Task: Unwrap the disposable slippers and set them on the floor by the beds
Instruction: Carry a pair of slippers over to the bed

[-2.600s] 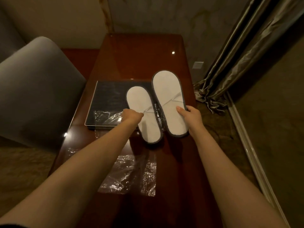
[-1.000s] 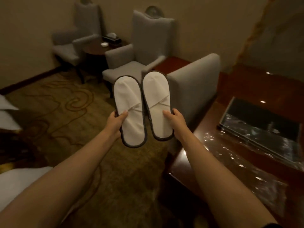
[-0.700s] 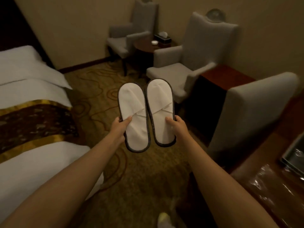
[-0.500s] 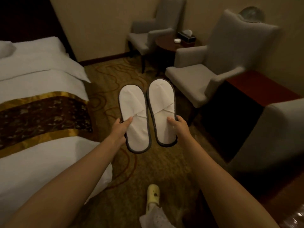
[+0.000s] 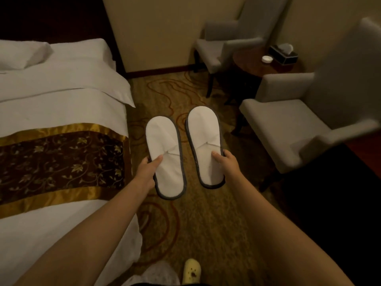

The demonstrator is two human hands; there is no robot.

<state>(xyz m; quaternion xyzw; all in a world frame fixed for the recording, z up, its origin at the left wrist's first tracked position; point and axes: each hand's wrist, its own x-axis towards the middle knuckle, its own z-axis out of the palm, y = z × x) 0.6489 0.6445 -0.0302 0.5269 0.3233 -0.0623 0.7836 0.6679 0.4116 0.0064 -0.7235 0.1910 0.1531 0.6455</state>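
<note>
I hold two flat white disposable slippers with dark grey trim in the air above the patterned carpet [image 5: 165, 93]. My left hand [image 5: 147, 171] grips the left slipper [image 5: 165, 155] at its left edge, thumb on top. My right hand [image 5: 225, 162] grips the right slipper [image 5: 205, 141] at its right edge, thumb on top. The slippers are unwrapped, toes pointing away from me, with a small gap between them. The bed [image 5: 57, 112] with white linen and a brown and gold runner lies just to the left of them.
A grey armchair [image 5: 288, 124] stands at the right, a second one [image 5: 224, 46] at the back. Between them is a round wooden table [image 5: 253, 65] with a tissue box [image 5: 283, 53]. My foot in a yellow shoe [image 5: 191, 270] shows at the bottom.
I lifted the slippers off the desk and turned left toward the bed. Since half a second ago the slippers have drawn apart and the bed fills more of the left side.
</note>
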